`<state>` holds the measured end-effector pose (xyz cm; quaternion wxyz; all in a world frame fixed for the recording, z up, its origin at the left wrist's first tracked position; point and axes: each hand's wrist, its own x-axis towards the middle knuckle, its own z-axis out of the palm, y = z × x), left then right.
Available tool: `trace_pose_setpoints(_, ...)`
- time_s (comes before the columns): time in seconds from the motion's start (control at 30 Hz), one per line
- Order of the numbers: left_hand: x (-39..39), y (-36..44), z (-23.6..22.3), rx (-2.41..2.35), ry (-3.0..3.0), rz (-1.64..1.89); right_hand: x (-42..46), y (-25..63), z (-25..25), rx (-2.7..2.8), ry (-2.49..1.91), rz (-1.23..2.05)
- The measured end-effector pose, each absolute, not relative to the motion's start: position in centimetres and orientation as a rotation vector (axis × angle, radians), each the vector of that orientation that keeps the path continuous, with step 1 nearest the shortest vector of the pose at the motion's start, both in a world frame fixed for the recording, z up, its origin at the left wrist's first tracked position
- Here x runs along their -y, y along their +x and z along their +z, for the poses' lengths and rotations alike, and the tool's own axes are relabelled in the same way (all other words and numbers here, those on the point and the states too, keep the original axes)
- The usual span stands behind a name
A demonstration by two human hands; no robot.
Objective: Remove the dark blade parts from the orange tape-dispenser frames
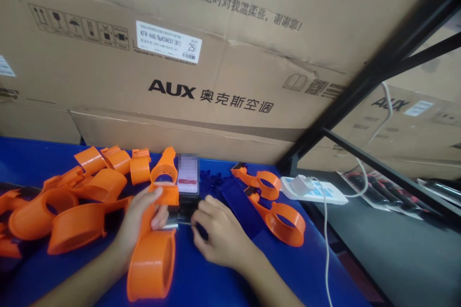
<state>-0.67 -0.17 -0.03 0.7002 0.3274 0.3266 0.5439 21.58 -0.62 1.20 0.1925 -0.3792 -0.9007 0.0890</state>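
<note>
My left hand [144, 213] is wrapped around the handle of an orange plastic tape dispenser [151, 266], whose wide ring points down toward me. My right hand [218, 230] is beside it with curled fingers; what they hold, if anything, is hidden. A black item [187, 208] lies between the two hands, partly covered. Just beyond my right hand is a heap of small dark blue parts [211, 182]. Two more orange dispensers, one farther back [268, 184] and one nearer [286, 223], lie to the right.
Several orange dispensers [79, 228] are piled on the left of the blue table [216, 283]. A phone [188, 175] stands behind my hands. Large cardboard boxes [216, 67] wall off the back. On the right are a white power strip [324, 193], its cable [327, 249] and a black shelf frame [345, 91].
</note>
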Motion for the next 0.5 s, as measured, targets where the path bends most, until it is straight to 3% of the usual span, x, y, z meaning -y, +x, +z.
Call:
trace_pose_setpoints(0.13, 0.1, -0.4, 0.1, -0.759, 0.717, 1.203, 0.7, 21.6, 0.9, 2.500, -1.049, 0.236)
trace_pose_setpoints(0.33, 1.0, 1.0, 0.5, -0.842, 0.710, 1.315, 1.7, 20.8, 2.3, 2.321, -0.703, 0.708)
trace_pose_setpoints(0.5, 1.9, 1.6, 0.1, -0.883, 0.740, 1.431, 2.6, 20.4, 2.9, 2.360, -0.649, 0.883)
